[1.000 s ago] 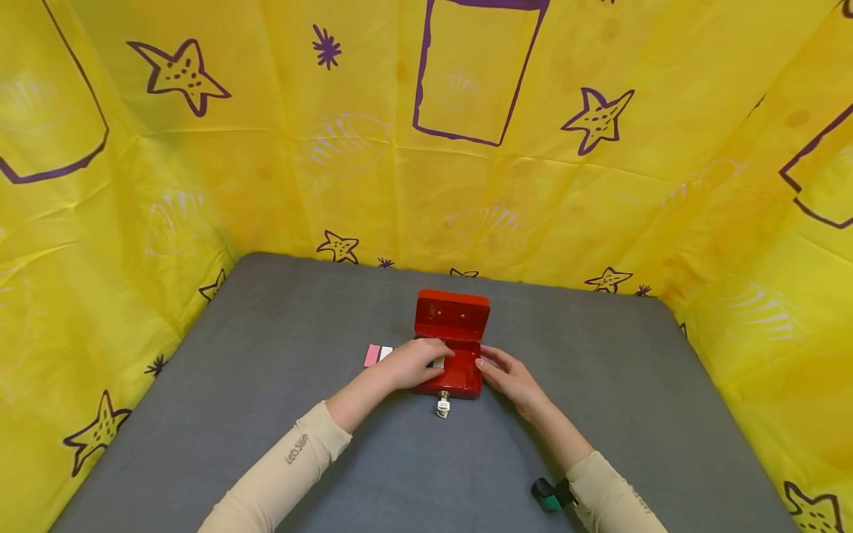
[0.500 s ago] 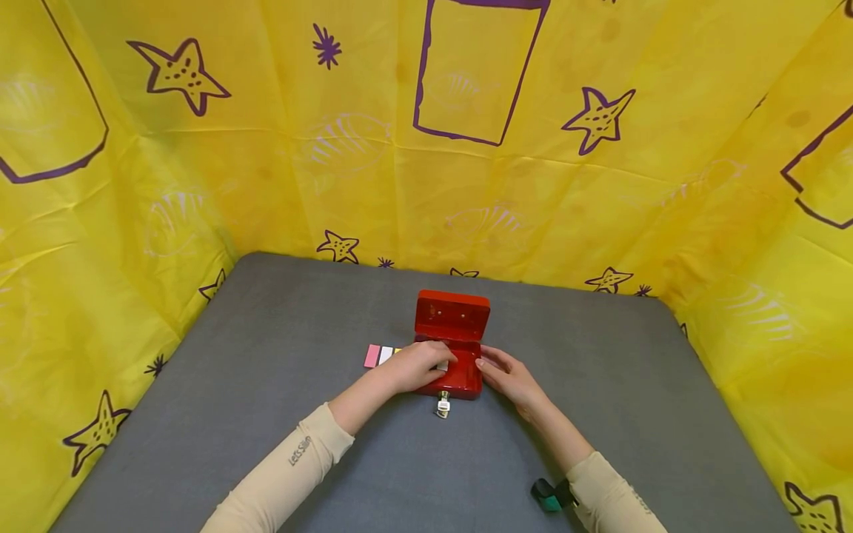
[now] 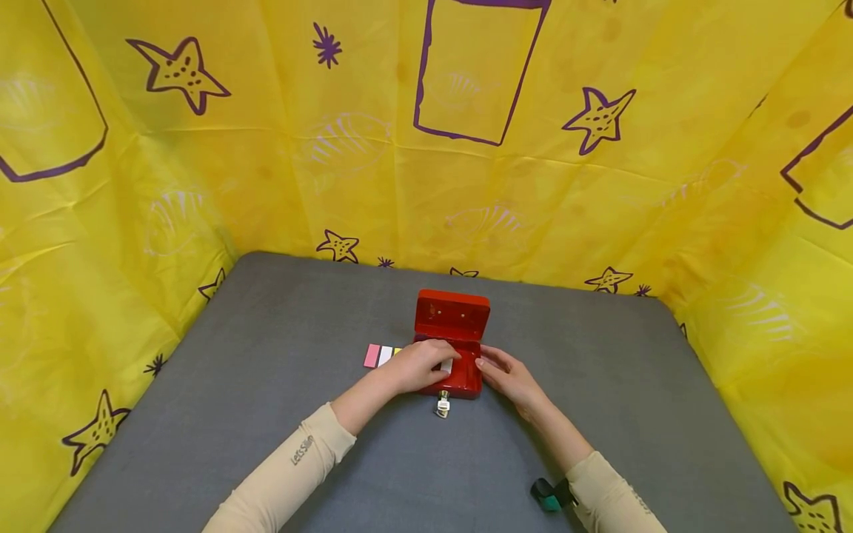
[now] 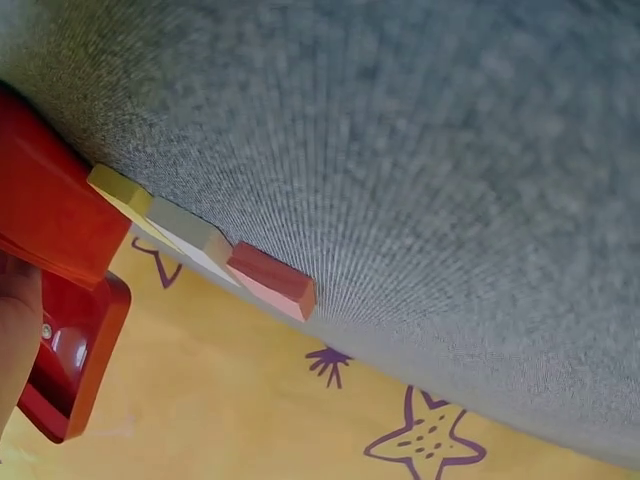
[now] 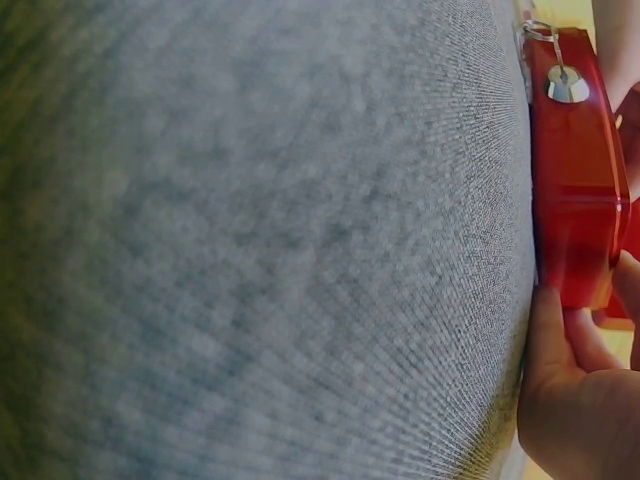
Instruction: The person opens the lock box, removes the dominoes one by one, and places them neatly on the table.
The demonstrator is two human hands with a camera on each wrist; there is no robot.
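A red, rectangular metal cash box (image 3: pixel 463 393) sits near the middle of the grey, cloth-covered bench (image 3: pixel 300 318), its lid (image 3: pixel 455 317) raised at the back. A small silver key set with a whitish tag (image 3: pixel 443 405) hangs at the front lock.

The left hand (image 3: pixel 420 365) is inside the box, arched low. Its fingers and thumb leave a narrow gap, where a small whitish piece (image 3: pixel 446 366) shows; whether they grip it cannot be told, as the hand hides most of it. Compared with one second ago, hand and piece are slightly further right.

The right hand (image 3: pixel 508 376) holds the box's right side, thumb at the rim, fingers against the outer wall. Its position is unchanged, as is the box's.

Left of the box lie a pink rectangular block (image 4: pixel 270 278), a white rectangular block (image 4: pixel 192 232) and a yellow rectangular block (image 4: pixel 118 188), in a row. The yellow one, hidden in the head view one second ago, now partly shows beside the left hand.
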